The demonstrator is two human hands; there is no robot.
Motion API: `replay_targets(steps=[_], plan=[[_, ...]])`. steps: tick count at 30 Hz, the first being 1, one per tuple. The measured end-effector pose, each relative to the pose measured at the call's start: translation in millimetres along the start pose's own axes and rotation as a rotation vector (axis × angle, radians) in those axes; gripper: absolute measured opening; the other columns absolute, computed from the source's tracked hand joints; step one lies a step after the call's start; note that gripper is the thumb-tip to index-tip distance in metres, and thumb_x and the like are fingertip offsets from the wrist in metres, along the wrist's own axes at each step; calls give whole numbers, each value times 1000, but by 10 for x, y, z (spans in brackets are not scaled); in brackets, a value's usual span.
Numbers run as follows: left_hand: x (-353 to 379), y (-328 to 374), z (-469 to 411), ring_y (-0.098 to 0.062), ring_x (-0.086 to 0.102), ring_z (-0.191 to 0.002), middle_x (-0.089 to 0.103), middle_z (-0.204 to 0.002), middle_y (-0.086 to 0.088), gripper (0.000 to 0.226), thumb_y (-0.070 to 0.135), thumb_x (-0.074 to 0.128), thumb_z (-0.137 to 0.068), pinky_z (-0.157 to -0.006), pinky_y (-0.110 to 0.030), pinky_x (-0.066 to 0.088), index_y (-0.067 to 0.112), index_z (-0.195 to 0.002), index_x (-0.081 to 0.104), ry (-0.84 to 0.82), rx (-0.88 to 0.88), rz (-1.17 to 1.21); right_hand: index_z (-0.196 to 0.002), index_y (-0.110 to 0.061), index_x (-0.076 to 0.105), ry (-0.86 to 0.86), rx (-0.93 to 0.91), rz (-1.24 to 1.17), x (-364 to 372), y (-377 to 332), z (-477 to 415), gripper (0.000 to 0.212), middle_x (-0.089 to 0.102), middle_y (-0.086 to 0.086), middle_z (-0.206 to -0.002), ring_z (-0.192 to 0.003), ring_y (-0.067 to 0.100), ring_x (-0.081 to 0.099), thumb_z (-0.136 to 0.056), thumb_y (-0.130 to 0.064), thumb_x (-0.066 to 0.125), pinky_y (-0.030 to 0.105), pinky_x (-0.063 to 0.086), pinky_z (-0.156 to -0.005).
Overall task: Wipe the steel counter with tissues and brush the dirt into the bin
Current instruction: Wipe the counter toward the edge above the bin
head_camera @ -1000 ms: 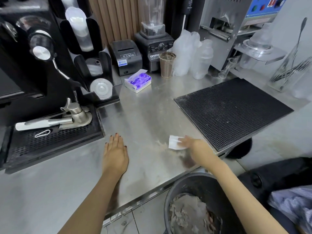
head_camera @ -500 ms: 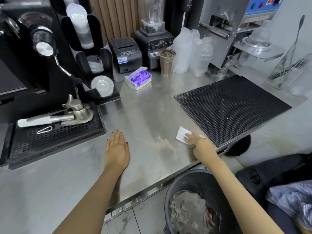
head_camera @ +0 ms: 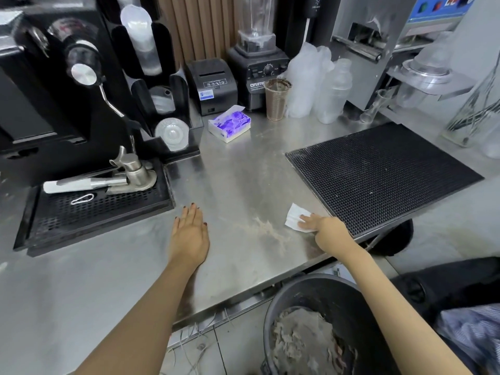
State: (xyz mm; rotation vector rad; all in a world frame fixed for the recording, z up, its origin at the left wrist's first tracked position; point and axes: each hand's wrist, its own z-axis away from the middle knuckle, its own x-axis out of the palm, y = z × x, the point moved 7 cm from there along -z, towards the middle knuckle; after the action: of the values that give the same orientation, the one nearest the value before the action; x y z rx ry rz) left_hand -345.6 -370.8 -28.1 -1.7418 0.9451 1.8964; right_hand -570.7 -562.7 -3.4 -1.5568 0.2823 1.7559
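My right hand (head_camera: 323, 228) presses a folded white tissue (head_camera: 294, 216) flat against the steel counter (head_camera: 238, 169), beside the near left corner of the black rubber mat (head_camera: 378, 174). A pale streak of dusty dirt (head_camera: 266, 230) lies on the steel just left of the tissue. My left hand (head_camera: 189, 234) rests flat on the counter, fingers straight, holding nothing. Below the counter's front edge stands a dark bin (head_camera: 324, 326) with crumpled greyish waste inside. A purple tissue box (head_camera: 230, 124) sits at the back of the counter.
A coffee machine with a black drip tray (head_camera: 89, 209) and a portafilter (head_camera: 116, 180) fills the left. At the back stand a receipt printer (head_camera: 212, 85), a blender (head_camera: 257, 74), a brown plastic cup (head_camera: 276, 100) and stacked clear cups (head_camera: 319, 85).
My right hand slid the tissue away from me and to the right, from over the dirt patch to the mat's corner. My left hand stayed flat in place.
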Motion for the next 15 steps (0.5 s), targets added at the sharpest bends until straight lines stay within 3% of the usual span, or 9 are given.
replay_targets(steps=[6,11,13,15], plan=[[22,-12,-9,-17,2,-144,7,-157,-3,50,23,19,-99,-117,-32,0,10,-147,14,-5,3,-17,-130,-22,52,-25,12,-66,16,3,3,55,38,-3,-147,-138,13,32,-87,9,36,21,20,-112],[15,-16,7,-16,2,-144,7,-157,-2,50,24,19,-99,-117,-32,1,10,-147,13,0,3,-18,-133,-21,48,-30,53,-87,28,-16,31,56,35,-2,-148,-140,11,26,-88,10,36,12,11,-107],[20,-9,1,-16,1,-144,6,-157,-3,50,24,18,-99,-117,-32,0,10,-147,12,-3,9,-7,-137,-21,42,-88,76,-25,44,-20,28,55,31,-2,-151,-139,12,28,-90,6,37,14,15,-108],[31,-15,-8,-17,0,-144,6,-157,-3,51,24,18,-99,-117,-32,0,9,-147,12,-2,9,-2,-137,-18,42,-32,114,40,-28,-46,8,48,38,1,-147,-131,17,41,-92,-1,40,17,29,-103]])
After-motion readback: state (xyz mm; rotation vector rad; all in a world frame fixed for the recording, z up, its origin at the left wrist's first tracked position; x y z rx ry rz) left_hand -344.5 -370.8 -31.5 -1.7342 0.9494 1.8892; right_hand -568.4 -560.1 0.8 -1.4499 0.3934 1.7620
